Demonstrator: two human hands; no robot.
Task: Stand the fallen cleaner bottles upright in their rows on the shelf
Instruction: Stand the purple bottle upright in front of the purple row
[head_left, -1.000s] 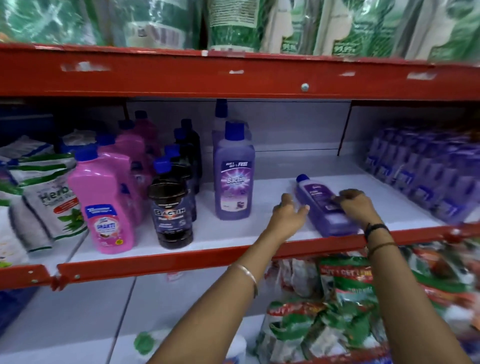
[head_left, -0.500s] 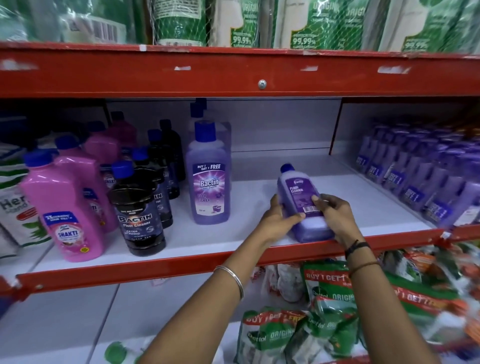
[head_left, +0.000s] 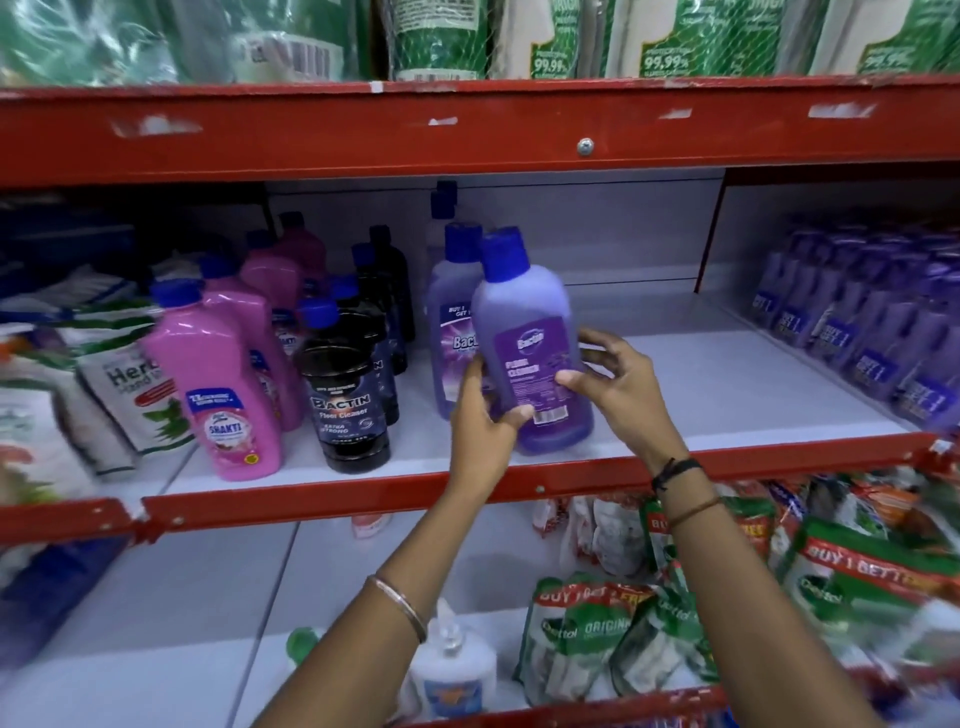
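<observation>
Grip: left hand (head_left: 480, 415) and right hand (head_left: 618, 387) closed around one purple cleaner bottle (head_left: 530, 338), nearly upright, tilted slightly left, base at the white shelf (head_left: 701, 384) front. Directly behind: a standing purple bottle (head_left: 449, 322). Left: black bottles (head_left: 348, 395), then pink bottles (head_left: 223, 384).

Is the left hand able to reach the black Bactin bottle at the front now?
Probably not right now: the left hand is gripping the purple bottle together with the right hand. The black Bactin bottle stands close to its left with nothing between, so once free it likely could.
</observation>
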